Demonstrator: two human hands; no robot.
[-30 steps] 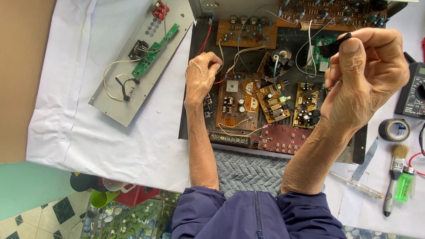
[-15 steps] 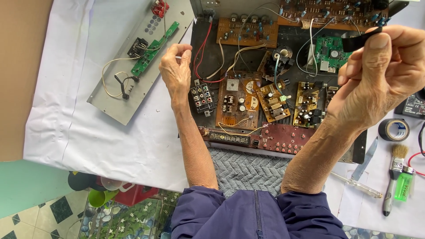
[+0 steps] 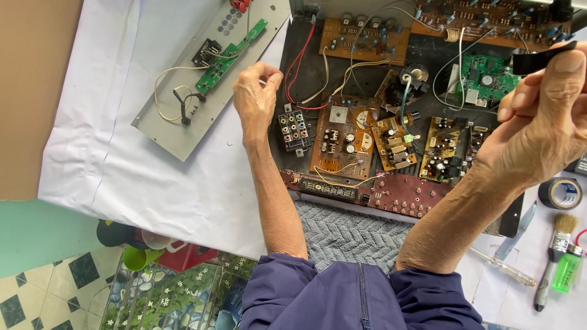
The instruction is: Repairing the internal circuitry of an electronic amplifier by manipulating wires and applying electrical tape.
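Black tape strip (image 3: 541, 59) between right-hand fingertips (image 3: 565, 67)

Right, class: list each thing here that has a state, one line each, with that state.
left hand: fingers curled, pinching a thin wire end.
right hand: raised, pinching a black tape strip.
amplifier chassis: cover off, boards exposed.
front panel: detached, lying on the white cloth.
tape roll: lying flat.

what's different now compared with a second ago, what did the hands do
The left hand slid left and up, off the middle circuit boards to the edge of the open chassis, beside the grey panel. The right hand drifted right and slightly up, keeping the strip of black tape pinched in its fingers. The panel, boards, tape roll, brush and lighter stayed put.
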